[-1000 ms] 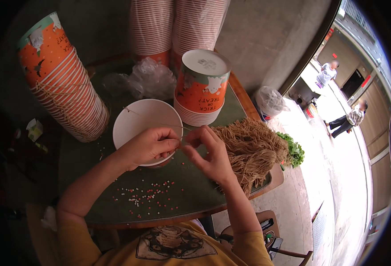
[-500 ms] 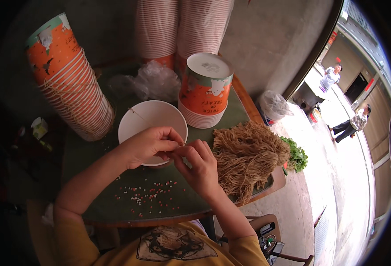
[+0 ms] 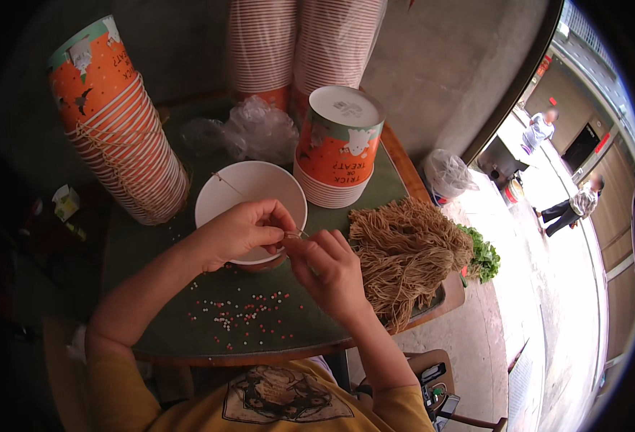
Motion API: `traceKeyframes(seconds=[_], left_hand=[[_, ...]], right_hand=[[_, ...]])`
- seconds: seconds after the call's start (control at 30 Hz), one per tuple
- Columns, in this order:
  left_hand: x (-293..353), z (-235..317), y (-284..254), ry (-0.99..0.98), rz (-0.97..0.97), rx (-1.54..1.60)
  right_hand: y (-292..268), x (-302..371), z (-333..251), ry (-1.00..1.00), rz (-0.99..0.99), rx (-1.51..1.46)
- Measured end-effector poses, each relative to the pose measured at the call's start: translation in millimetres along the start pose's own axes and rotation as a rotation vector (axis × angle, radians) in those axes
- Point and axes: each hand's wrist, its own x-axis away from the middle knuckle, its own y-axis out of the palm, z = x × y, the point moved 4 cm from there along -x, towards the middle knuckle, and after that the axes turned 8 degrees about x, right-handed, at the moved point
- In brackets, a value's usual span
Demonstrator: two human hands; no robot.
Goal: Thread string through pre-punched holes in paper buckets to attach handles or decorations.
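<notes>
- Together went the hands! A second ago the right hand (image 3: 328, 270) stood apart from the left hand (image 3: 242, 230); now their fingertips met at the near rim of the open white-lined paper tub (image 3: 270, 186).
- Left hand: thumb and fingertips pinched together on a thin strand (image 3: 303, 232), a short bit of it poking out.
- Right hand: fingers curled in, thumb tucked close, right up against that strand; whether it gripped it, I couldn't tell.
- Across the tub's far-left rim ran a thin brown cord (image 3: 229, 183), dropping inside; whether it joined the pinched strand was hidden.
- Just in front of the tub, red and white beads (image 3: 249, 313) lay scattered over the green table (image 3: 166, 335).
- Off to the left leaned a tilted stack of orange paper tubs (image 3: 90, 79), cord looped round it.
- Right behind the open tub, an upturned orange stack (image 3: 339, 155), with crumpled clear plastic (image 3: 260, 128) to its left.
- Beside the right hand, a big hank of brown yarn (image 3: 411, 252), leafy greens (image 3: 484, 255) at its far end.
</notes>
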Motion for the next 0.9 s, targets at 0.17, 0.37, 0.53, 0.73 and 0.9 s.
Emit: traceKeyframes(seconds=[0.17, 0.37, 0.53, 0.73, 0.9], left_hand=[[2, 2, 9, 0.196, -0.023, -0.165], [7, 6, 15, 0.291, -0.006, -0.281], [9, 8, 18, 0.306, 0.015, -0.386], [7, 7, 18, 0.386, -0.005, -0.424], [6, 7, 16, 0.341, -0.001, -0.382]], right_hand=[[11, 4, 19, 0.443, 0.023, -0.509], [16, 0, 15, 0.388, 0.048, -0.363], [15, 1, 17, 0.32, 0.093, -0.261], [14, 2, 15, 0.347, 0.097, -0.305], [12, 0, 13, 0.332, 0.074, -0.331]])
